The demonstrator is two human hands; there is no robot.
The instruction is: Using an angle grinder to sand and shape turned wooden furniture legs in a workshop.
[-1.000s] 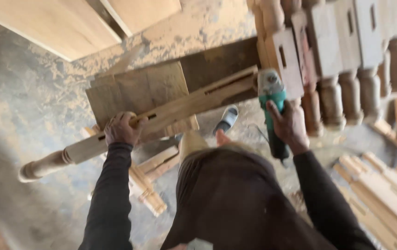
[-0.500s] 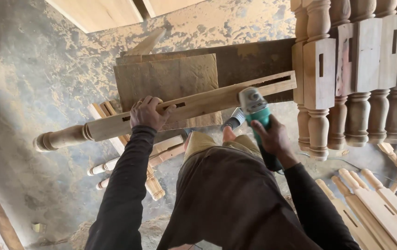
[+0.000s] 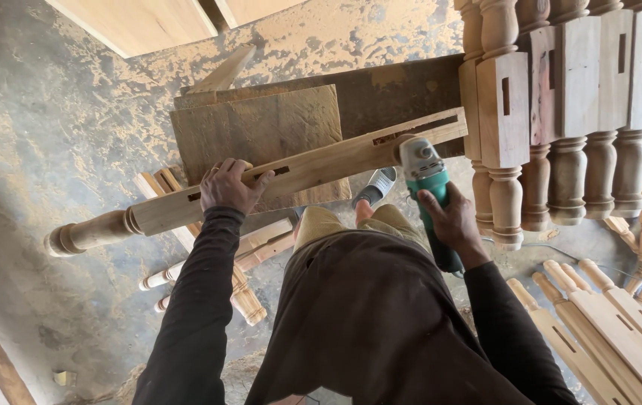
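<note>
A long turned wooden leg [image 3: 313,169] with slots cut in its square part lies across a dark wooden board [image 3: 261,135], its round end pointing left. My left hand [image 3: 229,186] grips the leg near its middle, fingers curled over the top edge. My right hand [image 3: 452,221] holds a green angle grinder [image 3: 427,184] by its body. The grinder's grey head rests against the square end of the leg, near the long slot.
A stack of similar turned legs [image 3: 568,112] stands upright at the right. More legs [image 3: 606,322] lie on the floor at the lower right, and a few [image 3: 208,262] under the workpiece. Sawdust covers the concrete floor [image 3: 51,135]. My sandalled foot [image 3: 377,187] is below the leg.
The view has shifted and steadied. The grinder's head has come closer to the square end of the leg. My left hand keeps its grip on the leg.
</note>
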